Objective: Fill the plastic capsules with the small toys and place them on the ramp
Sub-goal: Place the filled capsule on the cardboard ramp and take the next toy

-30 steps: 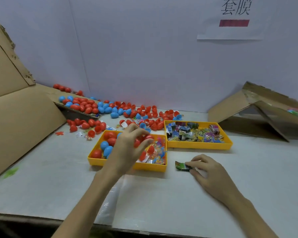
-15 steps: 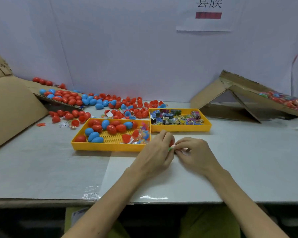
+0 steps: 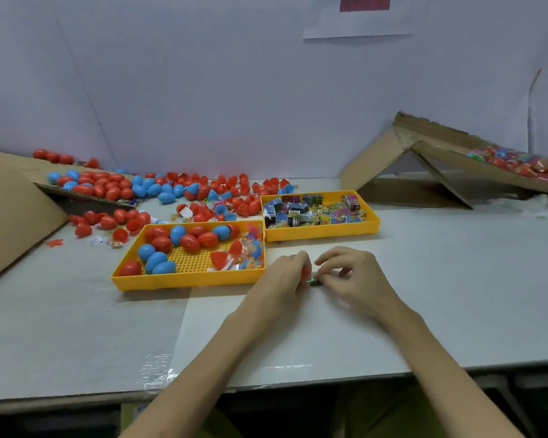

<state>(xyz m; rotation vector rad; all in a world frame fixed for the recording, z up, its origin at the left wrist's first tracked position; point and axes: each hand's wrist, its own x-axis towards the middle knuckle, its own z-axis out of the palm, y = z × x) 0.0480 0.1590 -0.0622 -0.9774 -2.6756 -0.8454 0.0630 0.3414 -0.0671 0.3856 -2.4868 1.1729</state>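
The left hand (image 3: 282,279) has a red capsule (image 3: 306,272) in its grip, low over the surface (image 3: 440,279). The right hand (image 3: 355,279) pinches a small green toy (image 3: 314,281) right beside it. The toy probably gets pushed inside next.

Grey bench (image 3: 456,295): two yellow trays (image 3: 187,281) side by side, loose red and blue capsules (image 3: 108,221) behind, cardboard ramp (image 3: 374,162) far right.

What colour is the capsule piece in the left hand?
Red: the head view shows the red plastic capsule piece gripped in the left hand.
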